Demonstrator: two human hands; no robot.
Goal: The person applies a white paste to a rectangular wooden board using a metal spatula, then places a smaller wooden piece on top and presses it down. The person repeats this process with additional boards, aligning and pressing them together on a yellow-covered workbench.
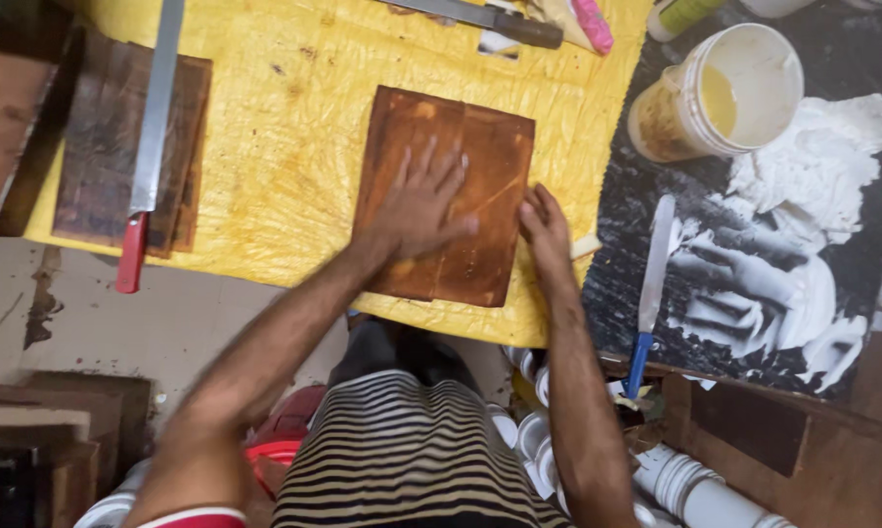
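My left hand (421, 200) lies flat, fingers spread, on a reddish-brown wooden board (490, 166) that rests on a yellow sheet (285, 127). My right hand (547, 233) sits at the board's right edge, fingers curled around a small pale piece (588, 246) that pokes out to the right. What that piece is cannot be told.
A dark wooden board (99, 147) with a long red-handled blade (153, 137) lies at left. At right are a white bucket (725, 93) of yellowish liquid, white paste (813, 186) on a dark surface, and a blue-handled spatula (651, 284). A knife (480, 18) lies at the top. White pipe fittings (695, 489) sit below.
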